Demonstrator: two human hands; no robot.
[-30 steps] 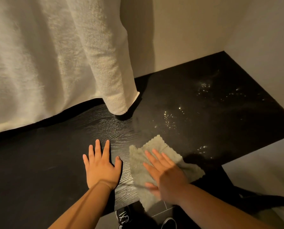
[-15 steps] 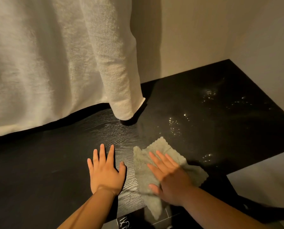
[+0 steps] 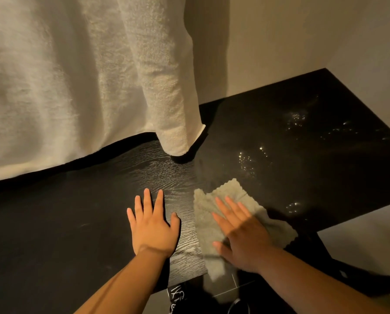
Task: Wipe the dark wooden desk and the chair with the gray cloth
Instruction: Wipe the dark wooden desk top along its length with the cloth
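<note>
A cream curtain [image 3: 76, 87] is draped over the back edge of the dark wooden desk [image 3: 53, 234]. The gray cloth [image 3: 204, 214] is pressed at the front edge by the flat, open right hand [image 3: 244, 239]. The left hand [image 3: 153, 230] is laid flat beside it. White writing [image 3: 176, 294] below cannot be read.

A dark, grained table [image 3: 53, 223] is covered along its far edge, from 9 to 12 o'clock, by a pale curtain [image 3: 76, 87]. A grey cloth [image 3: 204, 220] is spread at 5 o'clock, overhanging the near edge and pressed flat by the right hand [image 3: 244, 239]. The left hand [image 3: 153, 227] is laid flat just beside it. Droplets [image 3: 246, 159] are scattered toward 2 o'clock.
</note>
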